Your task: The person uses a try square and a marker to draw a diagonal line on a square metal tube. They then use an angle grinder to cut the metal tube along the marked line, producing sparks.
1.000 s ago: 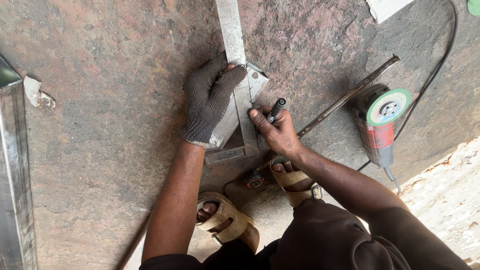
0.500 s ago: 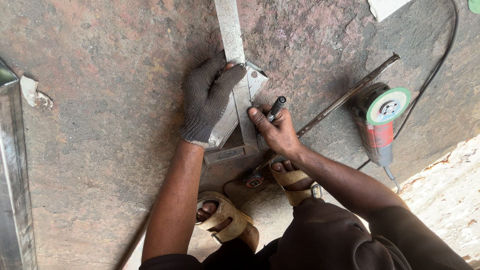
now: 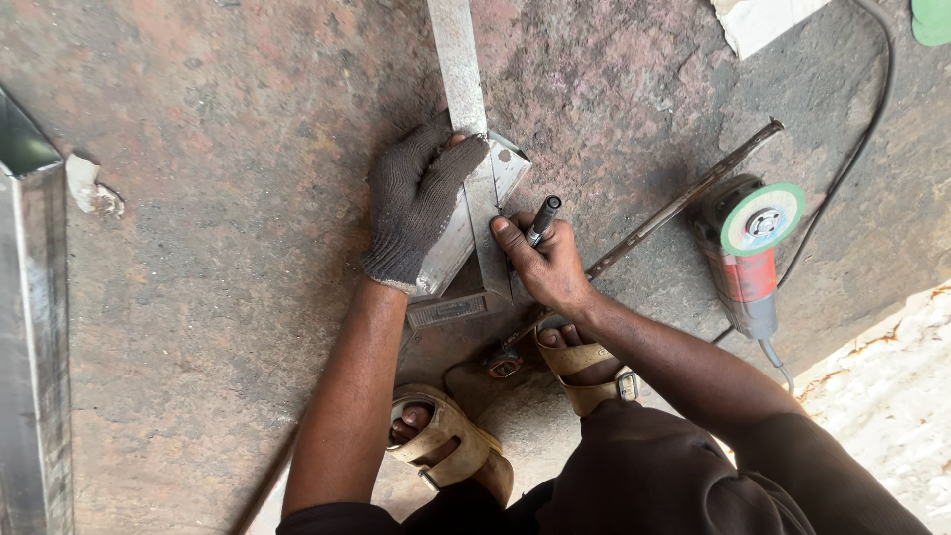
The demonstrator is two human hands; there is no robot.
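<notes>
My left hand (image 3: 416, 203), in a dark knitted glove, presses a metal square (image 3: 474, 233) flat onto a grey steel bar (image 3: 458, 59) that runs up the middle of the view. My bare right hand (image 3: 545, 263) grips a black marker (image 3: 543, 218), its tip against the bar's right edge beside the square. Both hands are close together over the bar's near end. The bar lies on a rusty, stained floor.
An angle grinder (image 3: 748, 248) with a green disc lies to the right, its black cable (image 3: 862, 139) curving up. A thin steel rod (image 3: 674, 213) runs diagonally behind my right hand. A square steel tube (image 3: 35, 327) stands at the left edge. My sandalled feet (image 3: 446, 436) are below.
The gloved left hand shifted slightly on the square. The right hand with the marker stays against the bar's edge, nearly unmoved.
</notes>
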